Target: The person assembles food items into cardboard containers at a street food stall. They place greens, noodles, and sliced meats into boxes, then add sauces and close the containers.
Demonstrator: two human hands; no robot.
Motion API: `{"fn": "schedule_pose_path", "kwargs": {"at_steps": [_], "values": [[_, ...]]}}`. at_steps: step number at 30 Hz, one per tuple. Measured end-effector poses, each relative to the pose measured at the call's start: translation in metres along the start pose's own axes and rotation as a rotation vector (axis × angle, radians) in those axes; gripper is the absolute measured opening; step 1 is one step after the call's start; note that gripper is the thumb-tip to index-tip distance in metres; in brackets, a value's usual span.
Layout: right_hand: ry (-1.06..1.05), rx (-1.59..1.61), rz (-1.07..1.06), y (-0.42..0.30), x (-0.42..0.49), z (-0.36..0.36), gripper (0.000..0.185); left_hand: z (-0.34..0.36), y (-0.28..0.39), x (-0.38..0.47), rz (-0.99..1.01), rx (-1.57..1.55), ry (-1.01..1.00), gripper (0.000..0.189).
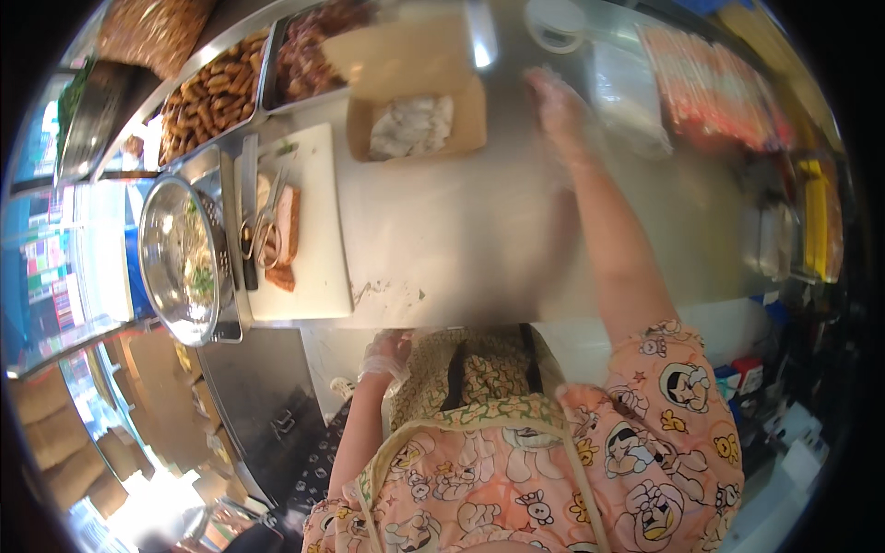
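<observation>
My right hand [559, 110], in a clear plastic glove, reaches over the far part of the metal counter [442, 235], between an open cardboard takeout box and a clear plastic bag [628, 93]. Its fingers are blurred; whether they hold anything I cannot tell. My left hand [388, 354], also gloved, hangs low by the counter's near edge beside my apron; its fingers are partly hidden. White, crumpled-looking contents lie in the takeout box [470, 121]. On the white cutting board [321, 228] at the left are scissors [266, 235], a cleaver [249, 166] and a piece of roasted meat [289, 214].
A steel colander [181, 259] with greens and shreds stands at the left edge. Behind it are trays of browned food pieces [218, 93] and reddish meat [304, 55]. Packed wrapped sticks [712, 90] lie far right, near a white round object [555, 24].
</observation>
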State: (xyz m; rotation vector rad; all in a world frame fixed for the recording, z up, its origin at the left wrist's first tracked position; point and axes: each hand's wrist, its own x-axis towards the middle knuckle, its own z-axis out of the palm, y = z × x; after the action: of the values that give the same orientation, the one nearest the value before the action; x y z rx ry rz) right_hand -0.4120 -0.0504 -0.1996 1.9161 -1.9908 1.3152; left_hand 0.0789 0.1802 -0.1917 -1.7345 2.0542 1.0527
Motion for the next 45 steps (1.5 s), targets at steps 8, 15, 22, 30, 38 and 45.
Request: {"fn": "schedule_pose_path", "kwargs": {"at_steps": [8, 15, 22, 30, 38, 45], "values": [[-0.200, 0.173, -0.028, -0.131, -0.128, -0.003, 0.036, 0.014, -0.043, 0.005, 0.499, 0.069, 0.159, 0.024], [-0.374, 0.399, -0.063, -0.268, -0.136, 0.050, 0.040, -0.007, -0.043, 0.020, 0.265, -0.507, -0.043, 0.028], [-0.677, 0.767, 0.024, -0.323, -0.148, 0.068, 0.020, -0.005, -0.049, 0.014, -0.520, -1.833, -0.206, 0.037], [-0.776, 0.799, 0.026, -0.354, -0.183, 0.021, 0.015, -0.015, -0.047, 0.015, -0.457, -2.087, -0.395, 0.046], [-0.028, 0.378, 0.669, -0.297, -0.198, -0.016, 0.016, -0.024, -0.037, 0.016, -0.417, -2.076, -0.398, 0.053], [-0.115, 0.411, 0.261, -0.352, -0.242, 0.042, 0.017, -0.028, -0.028, 0.018, -0.434, -2.035, -0.346, 0.049]]}}
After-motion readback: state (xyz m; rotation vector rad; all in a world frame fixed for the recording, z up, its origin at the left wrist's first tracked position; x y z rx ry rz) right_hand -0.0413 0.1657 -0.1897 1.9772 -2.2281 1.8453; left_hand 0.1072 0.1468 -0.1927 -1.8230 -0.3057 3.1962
